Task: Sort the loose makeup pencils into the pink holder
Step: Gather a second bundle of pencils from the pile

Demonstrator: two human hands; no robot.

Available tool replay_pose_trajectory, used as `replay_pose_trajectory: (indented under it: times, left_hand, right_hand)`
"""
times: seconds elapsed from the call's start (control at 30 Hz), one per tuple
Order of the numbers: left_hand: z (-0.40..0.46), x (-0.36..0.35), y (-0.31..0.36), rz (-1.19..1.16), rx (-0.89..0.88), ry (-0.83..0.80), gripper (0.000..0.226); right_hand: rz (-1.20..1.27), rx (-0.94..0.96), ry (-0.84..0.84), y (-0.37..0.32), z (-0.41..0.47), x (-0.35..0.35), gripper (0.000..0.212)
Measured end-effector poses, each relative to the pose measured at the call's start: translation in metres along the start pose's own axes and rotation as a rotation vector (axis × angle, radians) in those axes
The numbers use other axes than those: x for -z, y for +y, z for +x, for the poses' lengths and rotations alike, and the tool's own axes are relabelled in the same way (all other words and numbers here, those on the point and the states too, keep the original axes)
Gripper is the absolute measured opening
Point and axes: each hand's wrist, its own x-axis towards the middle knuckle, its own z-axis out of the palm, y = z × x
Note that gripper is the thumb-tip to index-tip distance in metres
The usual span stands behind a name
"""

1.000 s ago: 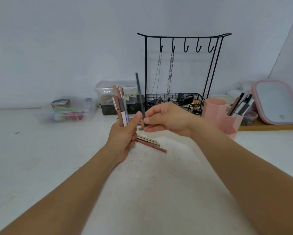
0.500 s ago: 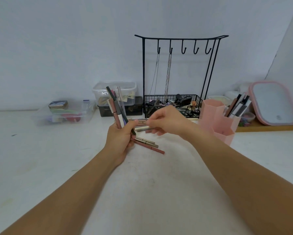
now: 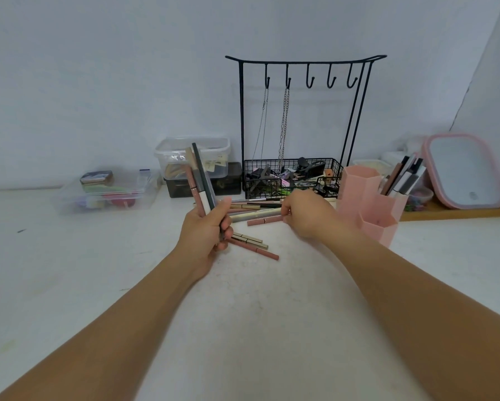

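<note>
White table (image 3: pixel 257 328), faintly scuffed. Loose makeup pencils (image 3: pixel 254 215) scattered near the middle, a pink holder (image 3: pixel 367 204) just right of them. Along the back: clear plastic tray (image 3: pixel 107 195), lidded clear box (image 3: pixel 192 154) stacked on a dark box (image 3: pixel 228 180), black wire rack (image 3: pixel 297 175), pink-framed mirror (image 3: pixel 462 172) on a wooden board (image 3: pixel 456 212).

The left hand (image 3: pixel 205 235) grips a bundle of pencils (image 3: pixel 200 180) upright. The right hand (image 3: pixel 306 217) pinches a pink pencil (image 3: pixel 264 220) lying on the tabletop (image 3: pixel 69 270), beside the pink holder (image 3: pixel 370 204).
</note>
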Motion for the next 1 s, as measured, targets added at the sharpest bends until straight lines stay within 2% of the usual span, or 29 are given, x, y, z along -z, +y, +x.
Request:
replay_pose_trajectory:
  times: [0.13, 0.23, 0.37, 0.47, 0.6, 0.73, 0.87, 1.0]
  left_hand:
    - [0.000, 0.000, 0.001, -0.010, 0.002, -0.011, 0.023]
    - [-0.003, -0.001, 0.003, -0.024, -0.002, -0.021, 0.027]
    - [-0.005, -0.002, 0.004, -0.022, -0.004, -0.038, 0.034]
    - [-0.006, -0.003, 0.004, 0.010, -0.018, -0.077, 0.037]
    - [-0.008, -0.004, 0.003, 0.052, -0.035, -0.138, 0.045]
    - [-0.007, -0.004, 0.000, 0.105, -0.038, -0.125, 0.030]
    - [-0.004, 0.000, 0.001, 0.120, 0.020, -0.110, 0.013]
    - [-0.005, -0.002, 0.001, 0.148, -0.001, -0.114, 0.012]
  right_hand:
    - [0.102, 0.010, -0.052, 0.003, 0.002, 0.010, 0.005]
    - [0.368, 0.005, -0.055, -0.003, -0.002, 0.032, 0.005]
    - [0.804, -0.003, -0.143, -0.027, -0.016, 0.057, 0.009]
    - [0.991, 0.066, -0.186, -0.045, -0.019, 0.064, 0.009]
    - [1.046, 0.117, -0.199, -0.065, -0.022, 0.059, 0.016]
    - [1.123, 0.117, -0.204, -0.079, -0.026, 0.042, 0.014]
    - [0.999, 0.123, -0.139, -0.084, -0.029, 0.031, 0.012]
    - [0.947, 0.116, -0.175, -0.073, -0.023, 0.032, 0.016]
